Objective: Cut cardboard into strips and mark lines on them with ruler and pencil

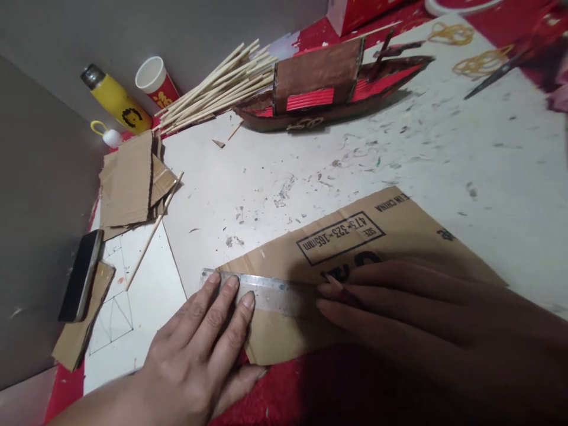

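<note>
A clear ruler [284, 291] lies across a piece of printed brown cardboard [284, 251]. My left hand [199, 337] presses the ruler's left end with outstretched fingers, open rather than wrapped round it; its thumb is by the cardboard's near edge. Along the ruler's upper edge, my right hand [399, 307] is closed on a dark red pencil [339, 289], its sharpened tip showing. Shadow covers most of this hand and the ruler's right end. Beyond the cardboard stands a brown model boat [319, 83] with a red inside.
Wooden sticks [222, 83], a paper cup [157, 80] and a yellow bottle [118, 100] are at the back left. Stacked cardboard [126, 180], a phone [80, 275] and a drawn sheet [110, 313] lie left. Scissors [492, 77] and rubber bands [450, 34] are far right.
</note>
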{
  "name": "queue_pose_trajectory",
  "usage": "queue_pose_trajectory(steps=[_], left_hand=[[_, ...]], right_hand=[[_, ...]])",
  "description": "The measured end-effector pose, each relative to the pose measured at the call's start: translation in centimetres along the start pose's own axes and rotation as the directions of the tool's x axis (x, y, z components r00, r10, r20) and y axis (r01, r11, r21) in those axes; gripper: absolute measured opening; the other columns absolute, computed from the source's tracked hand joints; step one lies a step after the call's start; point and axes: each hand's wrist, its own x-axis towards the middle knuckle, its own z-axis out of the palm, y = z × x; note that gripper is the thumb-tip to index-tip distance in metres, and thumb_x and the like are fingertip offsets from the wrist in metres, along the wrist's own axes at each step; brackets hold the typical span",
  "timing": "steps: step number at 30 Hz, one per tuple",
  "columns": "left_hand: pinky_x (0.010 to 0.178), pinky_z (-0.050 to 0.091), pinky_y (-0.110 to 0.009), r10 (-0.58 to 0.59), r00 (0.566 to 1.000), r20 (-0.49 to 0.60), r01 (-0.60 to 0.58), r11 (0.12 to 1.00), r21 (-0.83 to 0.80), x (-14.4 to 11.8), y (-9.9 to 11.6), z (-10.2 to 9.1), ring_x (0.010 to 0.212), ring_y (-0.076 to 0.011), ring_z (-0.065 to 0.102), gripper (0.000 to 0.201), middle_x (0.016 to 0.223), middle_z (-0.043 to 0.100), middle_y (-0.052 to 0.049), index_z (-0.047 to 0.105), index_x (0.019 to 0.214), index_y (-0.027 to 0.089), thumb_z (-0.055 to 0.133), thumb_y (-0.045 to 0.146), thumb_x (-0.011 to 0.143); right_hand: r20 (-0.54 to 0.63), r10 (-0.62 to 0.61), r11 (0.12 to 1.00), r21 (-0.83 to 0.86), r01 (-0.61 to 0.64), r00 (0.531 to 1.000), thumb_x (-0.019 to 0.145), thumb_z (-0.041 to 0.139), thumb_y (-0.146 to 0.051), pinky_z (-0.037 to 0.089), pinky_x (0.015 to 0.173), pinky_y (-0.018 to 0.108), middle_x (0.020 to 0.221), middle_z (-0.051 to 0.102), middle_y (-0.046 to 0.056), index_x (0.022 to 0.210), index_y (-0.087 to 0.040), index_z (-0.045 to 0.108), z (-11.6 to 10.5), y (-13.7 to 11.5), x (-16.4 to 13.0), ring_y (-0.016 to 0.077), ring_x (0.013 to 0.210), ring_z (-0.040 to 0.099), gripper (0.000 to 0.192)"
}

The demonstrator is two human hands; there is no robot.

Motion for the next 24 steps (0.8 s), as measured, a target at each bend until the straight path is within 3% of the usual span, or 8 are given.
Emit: queue_pose_trajectory(steps=[14, 24], left_hand=[[0.109, 0.049, -0.046, -0.028, 1.0, 0.003, 0.028, 1.0, -0.013, 0.05, 0.32, 0.06, 0.141, -0.036, 0.046, 0.054, 0.144, 0.057, -0.021, 0.059, 0.136, 0.004, 0.059, 0.041, 0.097], [0.105, 0.054, -0.045, -0.028, 1.0, -0.005, 0.028, 1.0, 0.003, -0.01, 0.2, 0.0, 0.139, -0.0359, 0.048, 0.056, 0.145, 0.057, -0.02, 0.059, 0.138, 0.005, 0.06, 0.041, 0.095]], right_hand=[[0.024, -0.045, 0.998, 0.043, 0.044, 0.999, 0.092, 0.041, -0.011, 0.056, 0.096, 0.04, 0.129, 0.071, 0.006, 0.141, -0.025, 0.054, -0.01, 0.6, -0.28, 0.0273, 0.125, 0.061, 0.053], [-0.044, 0.023, 0.992, 0.122, -0.018, 0.999, 0.096, 0.044, -0.013, 0.056, 0.095, 0.04, 0.121, 0.075, 0.005, 0.137, -0.028, 0.061, 0.2, 0.72, -0.05, 0.0269, 0.116, 0.067, 0.047]])
